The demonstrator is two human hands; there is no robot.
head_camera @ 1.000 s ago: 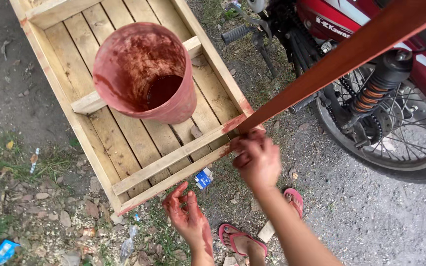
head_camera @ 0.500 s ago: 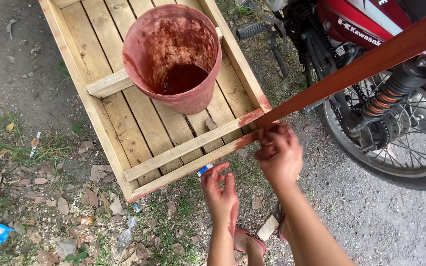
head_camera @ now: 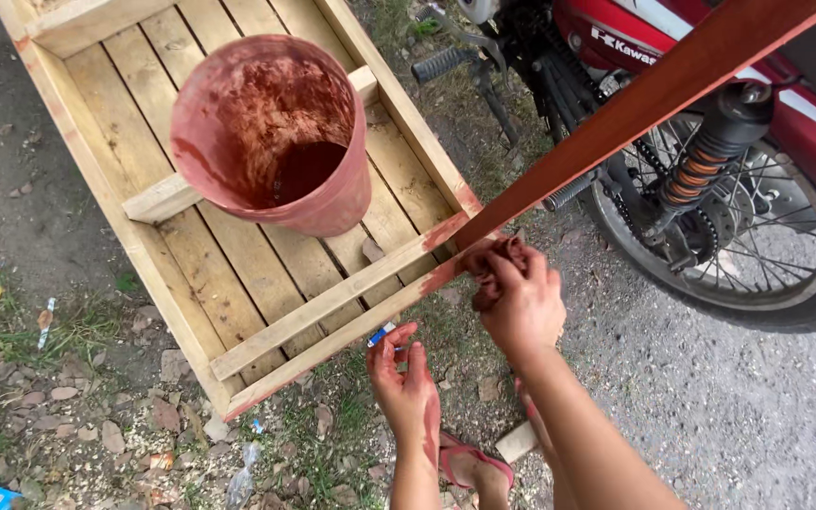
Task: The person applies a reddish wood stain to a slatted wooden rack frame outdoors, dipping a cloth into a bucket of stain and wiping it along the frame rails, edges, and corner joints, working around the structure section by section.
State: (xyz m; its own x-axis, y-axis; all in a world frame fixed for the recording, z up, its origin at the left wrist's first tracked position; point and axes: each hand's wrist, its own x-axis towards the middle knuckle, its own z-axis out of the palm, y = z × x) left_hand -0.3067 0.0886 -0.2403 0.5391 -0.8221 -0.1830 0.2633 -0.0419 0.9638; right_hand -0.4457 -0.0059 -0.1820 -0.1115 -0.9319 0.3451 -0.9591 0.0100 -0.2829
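Two hands: the right hand [head_camera: 519,300], centre of the frame, is closed around a dark stained rag [head_camera: 489,264] pressed against the lower end of the red-brown plank [head_camera: 635,106]; the left hand [head_camera: 406,378], lower centre, hangs open with fingers spread, holding nothing, stain on its palm
Plank: runs from the upper right corner down to the near corner of the wooden frame [head_camera: 332,307], where it touches the rail
Bucket: a stained red bucket [head_camera: 276,132] sits tilted on a crosspiece in the upper left, dark liquid pooled inside
Risk, plank: propped on one corner only, it could slide off if the rag pushes sideways
Risk, bucket: leaning as it is, a knock to the frame could tip it and spill
Risk, motorcycle: the motorcycle [head_camera: 710,179] stands just behind the wet plank and could get smeared
Change: against half a second ago, the left hand has lifted slightly and opened wider; the right hand keeps the rag at the same corner
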